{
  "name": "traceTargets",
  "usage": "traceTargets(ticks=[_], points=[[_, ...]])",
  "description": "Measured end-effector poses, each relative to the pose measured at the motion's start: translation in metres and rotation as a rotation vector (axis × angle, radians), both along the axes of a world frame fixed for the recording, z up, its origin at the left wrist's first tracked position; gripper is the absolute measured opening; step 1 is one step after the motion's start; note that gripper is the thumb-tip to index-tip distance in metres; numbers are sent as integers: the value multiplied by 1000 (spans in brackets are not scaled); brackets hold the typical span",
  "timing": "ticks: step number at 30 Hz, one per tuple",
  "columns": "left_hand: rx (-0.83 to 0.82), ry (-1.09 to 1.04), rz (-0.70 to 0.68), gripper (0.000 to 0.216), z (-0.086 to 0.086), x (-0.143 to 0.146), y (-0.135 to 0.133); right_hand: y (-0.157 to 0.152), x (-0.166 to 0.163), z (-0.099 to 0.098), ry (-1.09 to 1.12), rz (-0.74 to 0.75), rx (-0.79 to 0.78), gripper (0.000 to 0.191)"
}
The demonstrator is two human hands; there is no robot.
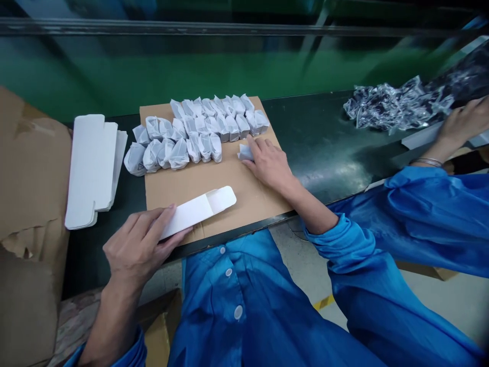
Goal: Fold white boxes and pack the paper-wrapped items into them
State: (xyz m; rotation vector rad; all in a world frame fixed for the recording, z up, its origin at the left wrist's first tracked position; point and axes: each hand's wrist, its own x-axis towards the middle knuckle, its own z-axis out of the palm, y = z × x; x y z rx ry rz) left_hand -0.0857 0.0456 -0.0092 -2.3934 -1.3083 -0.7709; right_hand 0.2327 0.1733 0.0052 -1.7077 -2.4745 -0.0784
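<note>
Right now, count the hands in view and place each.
3: left hand holding the white box; right hand at a wrapped piece; a co-worker's hand at the right edge. Another may be hidden.

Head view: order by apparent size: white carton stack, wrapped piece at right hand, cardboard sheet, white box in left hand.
1. Cardboard sheet
2. White carton stack
3. White box in left hand
4. Wrapped piece at right hand, partly hidden; ranked by what shows
</note>
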Motion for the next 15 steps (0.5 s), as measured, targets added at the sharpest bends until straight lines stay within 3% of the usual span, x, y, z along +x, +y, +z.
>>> traceTargets(ticks=[3, 6, 9, 12, 15], points=[[-16, -47, 38, 79, -4, -1, -2, 7, 7, -3, 107, -76, 61, 72], [-20, -63, 51, 80, -7, -2, -3, 11, 12, -2, 195, -36, 110, 51], [-21, -77, 53, 81, -7, -2, -3, 16, 13, 1, 271, 15, -11, 28], [-26, -89, 46, 81, -6, -2, -4, 22, 15, 5, 325, -83, -124, 25], [-18, -92, 54, 81, -4, -3, -5, 22, 18, 5, 274, -123, -80, 33]])
